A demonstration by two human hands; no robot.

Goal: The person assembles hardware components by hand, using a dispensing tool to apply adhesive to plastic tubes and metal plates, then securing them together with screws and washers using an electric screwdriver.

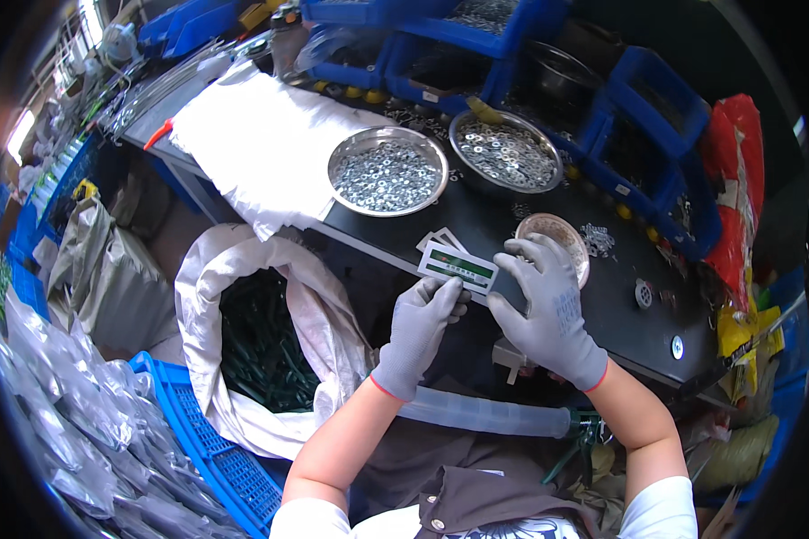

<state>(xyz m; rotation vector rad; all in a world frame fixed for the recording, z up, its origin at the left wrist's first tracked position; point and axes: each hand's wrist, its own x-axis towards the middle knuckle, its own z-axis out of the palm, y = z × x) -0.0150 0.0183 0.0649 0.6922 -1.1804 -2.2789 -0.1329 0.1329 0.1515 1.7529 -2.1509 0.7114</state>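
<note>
My left hand (422, 328), in a grey glove, pinches a green-and-white printed card (458, 268) by its lower edge, over the front of the black table. Just behind that card, a few more white-edged cards (443, 239) show; whether they lie on the table or are held too, I cannot tell. My right hand (548, 305), gloved the same way, is beside the card's right end with fingers curved and apart. A small bowl (577, 244) sits partly hidden behind its fingers. Below my hands, a translucent tube (485, 411) with a green handle (587, 445) lies across my lap.
Two metal bowls of washers, one (388, 207) nearer and one (555, 180) farther right, stand on the table (377, 235). Blue bins (458, 34) line its back. On the left are a white sack (208, 287) of dark green pieces, a blue crate (216, 449) and plastic-wrapped packs (72, 395).
</note>
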